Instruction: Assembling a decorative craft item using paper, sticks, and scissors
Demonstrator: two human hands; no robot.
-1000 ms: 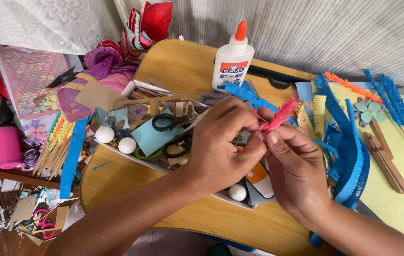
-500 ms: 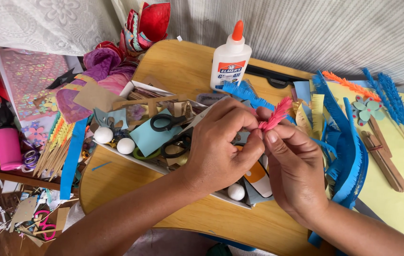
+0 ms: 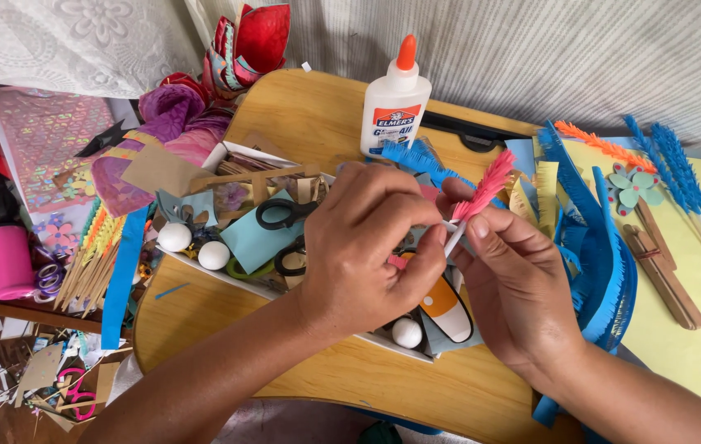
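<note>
Both my hands meet over a small wooden table (image 3: 309, 123). My left hand (image 3: 367, 247) and my right hand (image 3: 519, 288) pinch a thin white stick (image 3: 454, 238) wrapped with pink fringed paper (image 3: 488, 182), which points up and to the right. Under my hands lies a white tray (image 3: 227, 156) with black-handled scissors (image 3: 285, 214), white balls (image 3: 175, 237), card scraps and an orange-and-white tube (image 3: 447, 308). A white glue bottle with an orange cap (image 3: 396, 103) stands behind my hands.
Blue fringed paper strips (image 3: 601, 255) lie right of my hands. Finished blue and orange fringed sticks (image 3: 679, 177), wooden sticks (image 3: 663, 271) and a paper flower (image 3: 634, 187) rest on yellow paper (image 3: 696, 337). Coloured papers, a pink bottle (image 3: 12, 259) and scraps crowd the left.
The pink fringed piece has tilted slightly as my fingers shift on the stick. My hands stay in the same place.
</note>
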